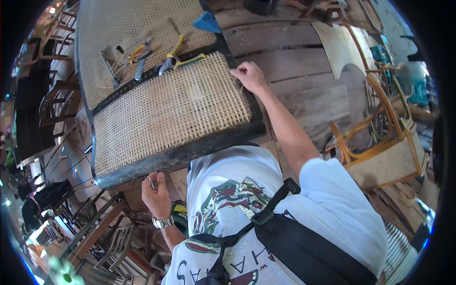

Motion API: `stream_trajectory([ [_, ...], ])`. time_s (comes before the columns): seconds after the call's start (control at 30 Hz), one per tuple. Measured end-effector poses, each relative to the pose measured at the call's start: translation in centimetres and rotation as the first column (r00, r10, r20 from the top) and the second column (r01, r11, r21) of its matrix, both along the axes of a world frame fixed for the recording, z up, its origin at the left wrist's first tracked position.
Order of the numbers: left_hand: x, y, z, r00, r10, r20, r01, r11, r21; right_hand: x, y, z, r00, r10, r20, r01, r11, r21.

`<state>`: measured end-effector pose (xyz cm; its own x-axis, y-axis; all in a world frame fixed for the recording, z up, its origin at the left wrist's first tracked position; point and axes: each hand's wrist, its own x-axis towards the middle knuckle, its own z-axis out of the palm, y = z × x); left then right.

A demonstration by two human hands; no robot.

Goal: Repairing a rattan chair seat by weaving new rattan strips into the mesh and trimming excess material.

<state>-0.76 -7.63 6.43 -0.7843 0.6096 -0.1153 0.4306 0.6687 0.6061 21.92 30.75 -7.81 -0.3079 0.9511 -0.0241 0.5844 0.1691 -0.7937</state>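
Note:
A woven cane panel [166, 104] lies over the near part of a dark frame [209, 137] in front of me. My right hand [249, 77] is at the frame's right side, its fingers pinched together by the panel's far right corner; whatever they grip is too small to tell. Below the frame's front edge, my left hand [156, 195] is curled, and a small greyish piece shows between its fingers. Along the crossbar lie yellow-handled pliers [170, 61], a second tool with yellow-orange handles [140, 56] and a slim dark metal tool [110, 69].
More cane webbing [137, 21] covers the frame's far part, with a blue piece [206, 22] at its right edge. A wooden chair frame [380, 137] lies on the plank floor [294, 61] at right. Wooden chairs [61, 95] stand at left. A wooden stool [124, 256] is at lower left.

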Motion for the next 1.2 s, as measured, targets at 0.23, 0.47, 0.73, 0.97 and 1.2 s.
stream_trajectory([
  [0.23,-2.2,0.4,-0.9,0.994,0.071,0.089,-0.075,0.996,0.047,0.6,-0.3,-2.7,0.97,-0.08,0.229,0.041,0.984,0.171],
  [0.47,-9.0,-0.1,-2.6,0.98,0.171,-0.096,-0.166,0.984,0.059,-12.2,-1.3,4.3,0.965,0.177,0.195,-0.25,0.852,0.46],
  [0.73,-16.0,0.4,-5.9,0.967,0.239,-0.085,-0.234,0.97,0.067,-29.9,-6.0,1.0,0.629,0.714,0.307,-0.776,0.555,0.299],
  [0.97,-17.6,0.3,-5.5,0.972,0.235,0.025,-0.237,0.966,0.103,-33.0,-8.3,1.4,0.734,0.641,0.225,-0.68,0.696,0.231],
  [1.2,-18.2,0.0,-6.0,0.969,0.204,0.138,-0.221,0.968,0.122,-19.4,8.0,2.4,0.784,-0.257,0.565,-0.168,0.788,0.592],
])
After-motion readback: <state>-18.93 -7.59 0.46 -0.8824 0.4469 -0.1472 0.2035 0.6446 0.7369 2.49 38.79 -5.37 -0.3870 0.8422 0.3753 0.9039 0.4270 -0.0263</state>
